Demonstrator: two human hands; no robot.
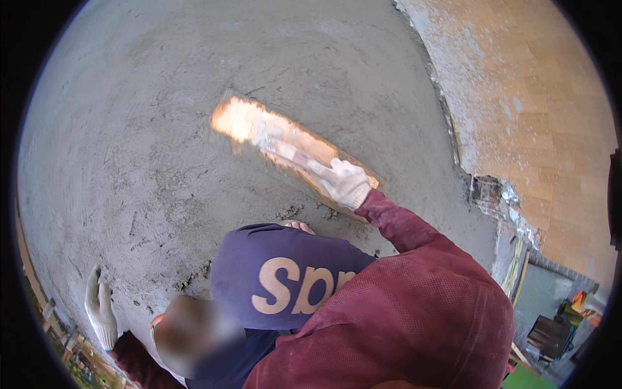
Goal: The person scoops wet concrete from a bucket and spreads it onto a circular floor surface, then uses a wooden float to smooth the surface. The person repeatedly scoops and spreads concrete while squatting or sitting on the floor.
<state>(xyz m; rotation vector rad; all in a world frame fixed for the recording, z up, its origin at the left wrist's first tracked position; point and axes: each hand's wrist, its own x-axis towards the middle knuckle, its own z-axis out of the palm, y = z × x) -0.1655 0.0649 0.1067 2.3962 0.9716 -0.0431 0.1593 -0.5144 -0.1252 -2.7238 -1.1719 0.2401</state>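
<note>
My right hand (346, 183), in a white knit glove, is closed round the near end of the handle of a long wooden float (236, 120). The float's board lies slantwise on wet grey concrete (129, 162), its far end toward the upper left. Bright light washes out that end, and grey paste sticks to the handle. At the lower left is my left hand (100, 308), also gloved in white, holding nothing. Its fingers stretch out over the concrete; whether they touch it I cannot tell. My bent leg in navy cloth (246, 266) is between the two hands.
A tan panelled surface (518, 129), spattered with grey, borders the concrete on the right. Crumpled foil-like material (508, 194) sits at its corner. Assorted dark, orange and green items (557, 330) lie at the lower right. Rough lumps (194, 279) mark the concrete near my leg.
</note>
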